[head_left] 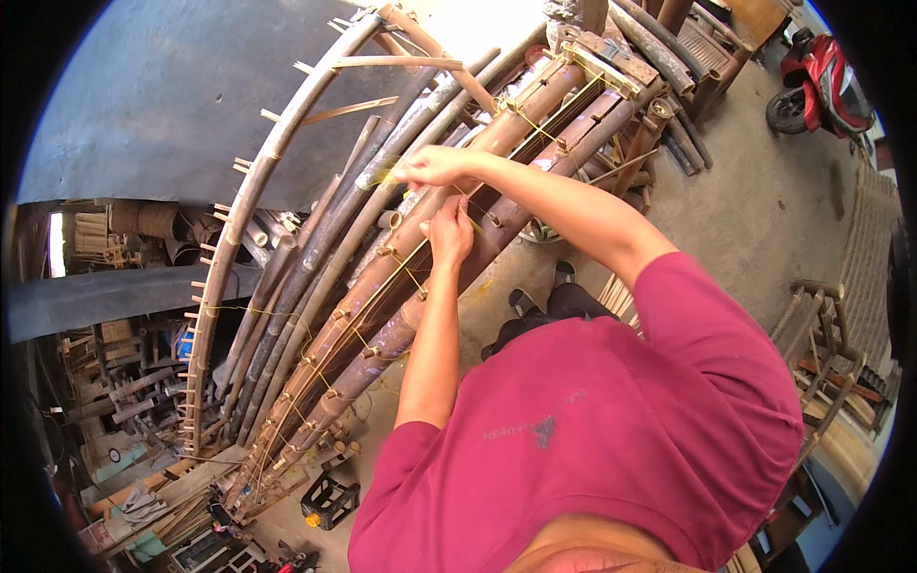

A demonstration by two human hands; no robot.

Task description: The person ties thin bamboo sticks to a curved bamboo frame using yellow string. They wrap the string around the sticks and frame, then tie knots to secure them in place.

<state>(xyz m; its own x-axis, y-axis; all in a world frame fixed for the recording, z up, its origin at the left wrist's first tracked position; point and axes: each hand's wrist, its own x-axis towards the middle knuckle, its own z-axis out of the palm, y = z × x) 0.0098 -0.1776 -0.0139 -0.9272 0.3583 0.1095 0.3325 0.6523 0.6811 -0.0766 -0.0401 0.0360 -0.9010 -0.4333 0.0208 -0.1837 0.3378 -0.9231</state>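
Note:
Two long bamboo poles [513,127] lie side by side on a slant, with short pegs [494,220] standing out of them. Dark strips [377,299] run between the poles, and yellow cord [408,263] crosses over them from peg to peg. My left hand [449,234] is closed at the middle of the poles; what its fingers hold is hidden. Just above it, my right hand [432,168] is closed in a pinch on a yellow cord that is smeared by motion, to the left of its fingertips. My right forearm crosses over both poles.
A curved bamboo piece with pegs [229,244] leans at the left by a grey wall [191,105]. Bamboo poles [320,229] lie beyond my work. A black crate [330,498] stands on the floor, a red motorbike [826,86] far right, and a bamboo chair [817,334] right.

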